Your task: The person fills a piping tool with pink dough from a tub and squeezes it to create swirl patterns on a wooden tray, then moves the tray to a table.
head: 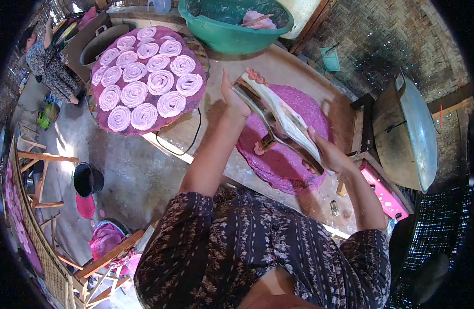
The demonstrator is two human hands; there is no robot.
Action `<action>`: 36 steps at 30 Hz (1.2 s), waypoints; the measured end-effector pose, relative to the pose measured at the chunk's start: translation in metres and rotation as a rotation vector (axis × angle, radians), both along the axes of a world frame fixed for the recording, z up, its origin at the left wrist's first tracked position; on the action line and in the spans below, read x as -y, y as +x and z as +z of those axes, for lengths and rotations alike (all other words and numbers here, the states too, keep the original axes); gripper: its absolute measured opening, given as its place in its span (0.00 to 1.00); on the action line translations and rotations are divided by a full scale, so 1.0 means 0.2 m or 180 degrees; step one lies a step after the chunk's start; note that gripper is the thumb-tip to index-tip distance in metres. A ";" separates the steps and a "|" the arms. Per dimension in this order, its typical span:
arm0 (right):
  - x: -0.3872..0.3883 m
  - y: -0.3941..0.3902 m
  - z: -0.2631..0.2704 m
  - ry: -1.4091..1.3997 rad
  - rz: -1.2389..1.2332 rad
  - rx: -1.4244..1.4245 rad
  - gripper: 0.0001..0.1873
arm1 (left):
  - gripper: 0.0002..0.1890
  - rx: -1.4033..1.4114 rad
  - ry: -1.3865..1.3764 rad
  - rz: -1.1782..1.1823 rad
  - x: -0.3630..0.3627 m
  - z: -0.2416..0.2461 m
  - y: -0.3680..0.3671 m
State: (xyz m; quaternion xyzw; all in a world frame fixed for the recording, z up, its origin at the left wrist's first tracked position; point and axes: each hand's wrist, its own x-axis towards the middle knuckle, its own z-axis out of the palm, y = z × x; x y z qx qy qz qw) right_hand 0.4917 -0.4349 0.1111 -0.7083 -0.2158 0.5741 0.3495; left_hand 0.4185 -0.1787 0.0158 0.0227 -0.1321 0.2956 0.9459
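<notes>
Between my hands is a wooden hand press (287, 123), a hinged two-bar tool whose upper bar is coated whitish. My left hand (237, 94) grips its far end, fingertips curled over the top. My right hand (331, 150) is wrapped around the near right end. A short cylinder (267, 142) hangs below the press, with pale dough (259, 149) at its mouth. Under it lies a round purple-pink cloth or mat (294, 181) on the table. To the left, a round tray lined with purple cloth (186, 50) bears several coiled pale-pink dough spirals (133, 94).
A green basin (229, 36) with pink dough (259, 20) stands at the table's back. A large metal pan (399, 135) leans at the right, near a pink box (383, 191). Left on the floor are a black bucket (88, 179) and wooden stands (47, 156). Another person (49, 65) is farther back.
</notes>
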 end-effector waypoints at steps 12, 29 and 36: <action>0.10 0.01 0.04 0.0045 0.0031 0.0410 0.35 | 0.31 -0.0296 -0.0104 -0.0070 0.07 0.07 -0.02; 0.14 -0.04 -0.06 0.0008 0.0286 0.0769 0.35 | 0.21 -0.0869 -0.0327 0.0120 0.16 -0.07 -0.02; 0.23 0.08 -0.49 0.0960 -0.1116 -0.1520 0.40 | 0.18 -0.0322 -0.0258 -0.0081 0.18 -0.02 0.04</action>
